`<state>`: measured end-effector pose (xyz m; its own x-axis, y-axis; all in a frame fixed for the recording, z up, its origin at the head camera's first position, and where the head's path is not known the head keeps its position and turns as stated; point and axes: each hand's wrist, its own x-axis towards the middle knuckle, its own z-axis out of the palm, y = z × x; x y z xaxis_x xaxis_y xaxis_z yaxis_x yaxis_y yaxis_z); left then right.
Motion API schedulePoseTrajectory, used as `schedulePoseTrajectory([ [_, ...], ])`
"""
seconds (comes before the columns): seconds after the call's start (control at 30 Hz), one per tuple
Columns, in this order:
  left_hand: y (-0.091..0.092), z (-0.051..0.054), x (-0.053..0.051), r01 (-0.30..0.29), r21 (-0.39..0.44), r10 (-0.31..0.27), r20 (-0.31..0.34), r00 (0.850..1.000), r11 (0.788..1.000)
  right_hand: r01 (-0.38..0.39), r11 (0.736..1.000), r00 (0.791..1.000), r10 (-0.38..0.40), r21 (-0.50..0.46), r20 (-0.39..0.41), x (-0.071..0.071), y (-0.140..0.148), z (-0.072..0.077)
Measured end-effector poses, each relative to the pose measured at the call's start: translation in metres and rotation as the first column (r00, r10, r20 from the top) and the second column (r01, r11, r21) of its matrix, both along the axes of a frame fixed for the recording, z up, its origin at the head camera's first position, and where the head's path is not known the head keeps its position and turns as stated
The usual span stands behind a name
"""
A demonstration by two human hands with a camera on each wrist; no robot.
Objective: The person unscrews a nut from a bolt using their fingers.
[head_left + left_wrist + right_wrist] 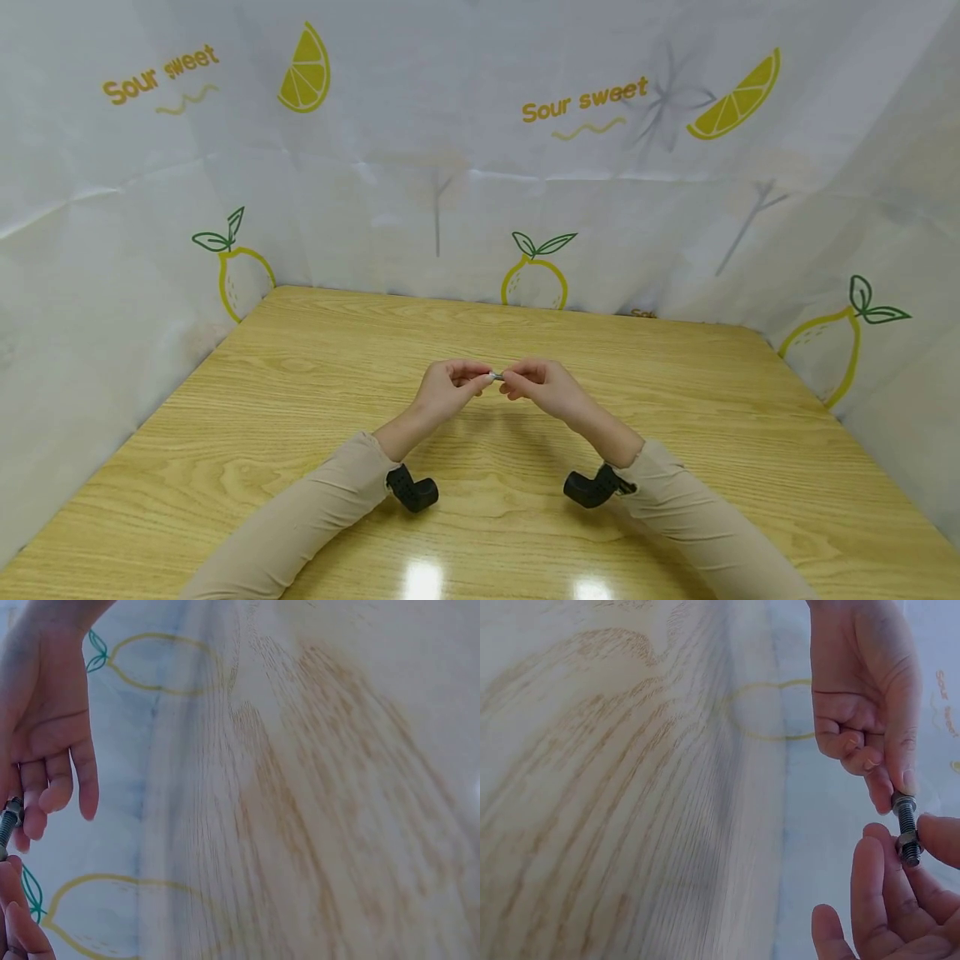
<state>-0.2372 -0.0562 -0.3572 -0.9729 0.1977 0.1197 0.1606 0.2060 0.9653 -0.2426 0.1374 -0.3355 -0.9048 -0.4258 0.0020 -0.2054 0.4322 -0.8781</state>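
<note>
Bright, even light from above leaves two white glare spots on the table (487, 533) and soft, faint shadows below the left hand (450, 390) and right hand (546, 390), with wide-angle stretch toward the edges. Both wrist views are dimmer, bluish and hazy, the grain smeared, perhaps slightly out of focus, though the bolt (906, 817) reads fairly crisply in the right one.

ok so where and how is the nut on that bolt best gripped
I'd pinch the nut by its outer edge, thumb and finger opposite, coming from the tip side of the bolt: it sits near that tip and stands wider than the shank, while the right hand holds the head at the other end.
</note>
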Motion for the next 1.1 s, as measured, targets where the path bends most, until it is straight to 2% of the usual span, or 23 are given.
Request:
schedulePoseTrajectory([
  [0.23,-0.0005,-0.0007,-0.0006,0.008,0.007,-0.008,-0.003,1.0,1.0,0.037,0.999,0.998,-0.038,-0.002,-0.054,0.0009,-0.0016,0.0005],
  [0.5,-0.0007,-0.0002,0.0,-0.009,-0.012,0.009,0.004,1.0,1.0,0.014,1.0,1.0,-0.014,-0.013,-0.02,0.0001,-0.0008,-0.0002],
  [0.73,-0.0012,0.0009,0.001,-0.007,0.006,0.007,0.011,1.0,1.0,0.066,0.998,0.996,-0.066,-0.008,-0.067,0.0014,-0.0018,-0.0008],
  [0.87,-0.0013,-0.0009,-0.0003,0.001,0.016,-0.001,0.005,1.0,1.0,0.063,0.998,0.995,-0.064,-0.023,-0.082,0.0022,-0.0019,-0.0004],
  [1.1,-0.0012,-0.0013,-0.0003,-0.01,0.018,0.01,0.006,1.0,1.0,0.029,0.999,0.998,-0.031,-0.031,-0.055,0.001,-0.0018,-0.0006],
])
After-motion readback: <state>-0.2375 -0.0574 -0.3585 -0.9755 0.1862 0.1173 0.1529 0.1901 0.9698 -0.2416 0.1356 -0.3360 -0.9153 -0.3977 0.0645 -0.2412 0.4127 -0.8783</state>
